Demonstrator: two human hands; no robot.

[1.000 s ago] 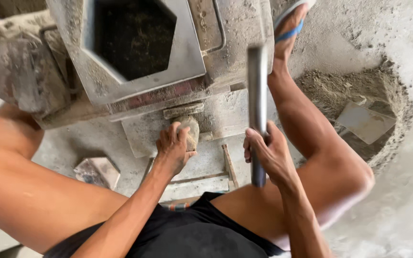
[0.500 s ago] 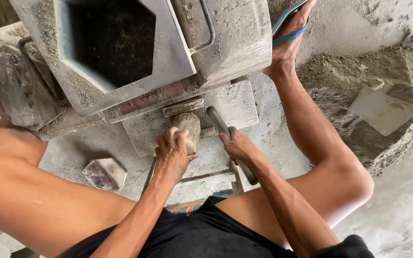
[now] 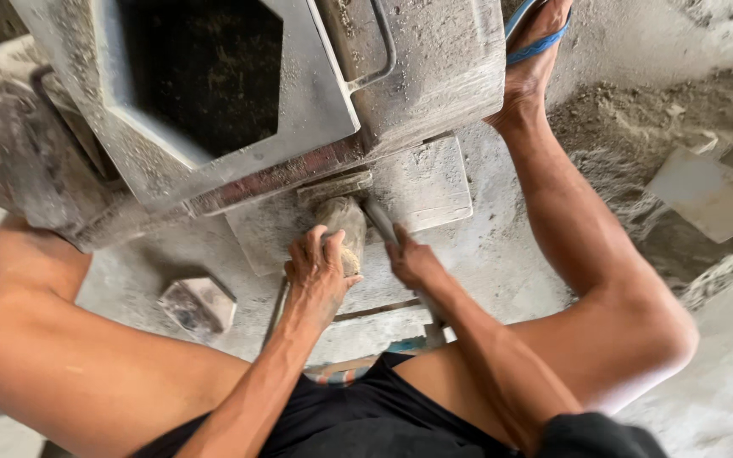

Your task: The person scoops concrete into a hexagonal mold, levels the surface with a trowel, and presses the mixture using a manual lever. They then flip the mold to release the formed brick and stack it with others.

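A: Lump of grey, dusty stuff, sitting on a flat slab right under the front edge of the metal mould. Floor is bare concrete, powdered all over.

B: Surroundings?

A: Heap of sandy mix on the right, a pale flat tile lying in it. Small grey block on the floor to the left. Blue sandal on the foot near the top. No labels or signs readable.

B: Hands?

A: Left hand reaches forward, fingers curled over the lump's left side, gripping it. Right hand is just beside it, fist closed around a metal bar that slants up to the mould's base. Both forearms run out between the bent knees.
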